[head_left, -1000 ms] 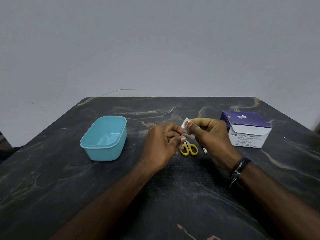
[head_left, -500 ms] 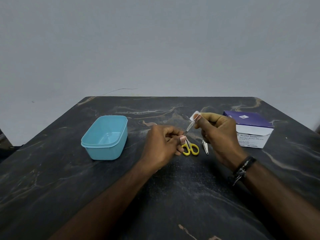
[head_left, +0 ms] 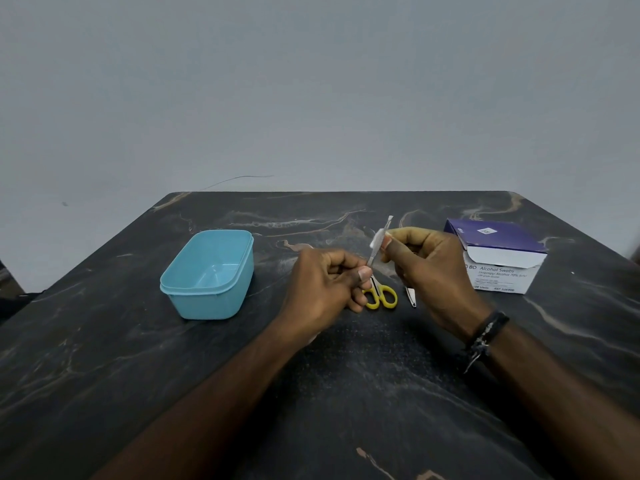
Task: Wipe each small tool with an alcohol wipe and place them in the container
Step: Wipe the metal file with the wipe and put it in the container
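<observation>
My left hand (head_left: 325,285) pinches the lower end of a thin metal tool (head_left: 375,252), which tilts up and to the right. My right hand (head_left: 426,268) presses a small white alcohol wipe (head_left: 376,238) around the tool's upper shaft, and the tool's tip sticks out above the wipe. Yellow-handled scissors (head_left: 381,296) lie on the table just below my hands, partly hidden by my left fingers. A small metal nail clipper (head_left: 411,296) lies to their right. The light blue container (head_left: 207,271) stands empty at the left.
A purple and white box of alcohol swabs (head_left: 502,261) sits open at the right, behind my right hand. The dark marbled table (head_left: 311,393) reaches the grey wall at the back. I wear a dark bracelet (head_left: 485,336) on my right wrist.
My right hand has slid the wipe up the tool's shaft, away from my left hand. The tool's tip now shows above the wipe. My left hand has stayed in place.
</observation>
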The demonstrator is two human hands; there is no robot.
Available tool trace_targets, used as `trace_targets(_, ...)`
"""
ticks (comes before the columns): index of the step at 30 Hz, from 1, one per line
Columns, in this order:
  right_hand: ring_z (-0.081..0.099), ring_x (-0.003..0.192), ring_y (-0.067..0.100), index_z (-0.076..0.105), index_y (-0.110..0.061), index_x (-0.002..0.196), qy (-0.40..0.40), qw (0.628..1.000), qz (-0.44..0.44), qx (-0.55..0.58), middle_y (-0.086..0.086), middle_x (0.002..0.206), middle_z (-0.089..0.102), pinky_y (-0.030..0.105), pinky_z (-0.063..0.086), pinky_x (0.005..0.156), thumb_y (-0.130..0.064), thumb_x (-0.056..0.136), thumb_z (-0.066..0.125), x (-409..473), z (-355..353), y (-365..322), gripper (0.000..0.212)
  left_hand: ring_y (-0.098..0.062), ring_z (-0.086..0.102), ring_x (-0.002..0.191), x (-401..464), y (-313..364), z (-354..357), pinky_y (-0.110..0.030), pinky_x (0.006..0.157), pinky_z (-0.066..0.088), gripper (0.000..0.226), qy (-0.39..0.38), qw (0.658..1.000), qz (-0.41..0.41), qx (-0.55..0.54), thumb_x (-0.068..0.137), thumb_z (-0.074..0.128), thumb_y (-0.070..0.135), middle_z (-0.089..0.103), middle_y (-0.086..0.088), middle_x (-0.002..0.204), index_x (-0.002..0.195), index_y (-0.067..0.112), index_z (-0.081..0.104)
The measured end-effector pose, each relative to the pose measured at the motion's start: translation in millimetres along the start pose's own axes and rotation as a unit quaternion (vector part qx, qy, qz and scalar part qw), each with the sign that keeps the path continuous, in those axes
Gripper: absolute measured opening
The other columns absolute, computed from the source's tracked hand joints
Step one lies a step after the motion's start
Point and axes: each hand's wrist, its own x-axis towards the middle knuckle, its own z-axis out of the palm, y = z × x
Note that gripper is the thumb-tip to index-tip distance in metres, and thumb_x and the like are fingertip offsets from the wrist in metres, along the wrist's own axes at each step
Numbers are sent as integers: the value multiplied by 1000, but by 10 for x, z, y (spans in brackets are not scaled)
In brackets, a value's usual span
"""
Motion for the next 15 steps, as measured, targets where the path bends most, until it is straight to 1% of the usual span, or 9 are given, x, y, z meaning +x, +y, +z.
trace_targets(2, 41, 43, 3, 72, -9, 79, 23, 1000, -6, 7, -2, 64, 65, 14, 33, 43, -14, 93, 64, 33, -40, 4, 17, -21, 64, 54, -5, -6, 9, -30, 50, 55, 7, -9, 1000, -4, 2, 90, 65, 2, 69, -13, 71, 91, -4, 69)
trace_targets(4, 37, 43, 7, 72, -12, 78, 33, 999, 2, 21, -1, 63, 65, 17, 31, 42, -19, 92, 66, 49, -69, 5, 16, -21, 64, 53, -18, -14, 26, -29, 49, 55, 7, -13, 1000, -7, -1, 89, 65, 1, 69, -12, 70, 90, -5, 69)
trace_targets(6, 35, 43, 8, 71, -10, 79, 21, 1000, 10, 8, -2, 61, 64, 18, 30, 41, -18, 92, 65, 38, -63, 12, 16, -21, 64, 53, -25, -13, 34, -29, 48, 55, 7, -10, 1000, -4, -2, 90, 65, 1, 69, -11, 69, 88, -3, 69)
trace_targets(10, 34, 38, 0, 68, -6, 75, -38, 999, 28, -6, -10, 49, 57, 13, 29, 39, -13, 94, 62, -3, -7, 13, 21, -20, 63, 52, -29, -10, 14, -28, 48, 54, 9, 0, 1000, 1, -3, 90, 64, 2, 69, -11, 68, 84, 3, 69)
trace_targets(12, 35, 38, -1, 68, -6, 73, -50, 998, 32, -1, -10, 49, 57, 14, 29, 39, -13, 93, 62, -6, -12, 7, 22, -19, 63, 52, -32, -4, 9, -28, 47, 54, 9, 1, 1000, 2, -1, 91, 64, 2, 69, -11, 68, 84, 4, 70)
trace_targets(15, 34, 39, 1, 69, -4, 77, -39, 999, 28, 0, -8, 53, 59, 13, 29, 40, -15, 93, 63, 6, -35, 15, 21, -20, 62, 51, -30, 3, 24, -29, 47, 54, 8, -2, 1000, -2, -10, 91, 63, 4, 69, -12, 69, 86, 3, 69)
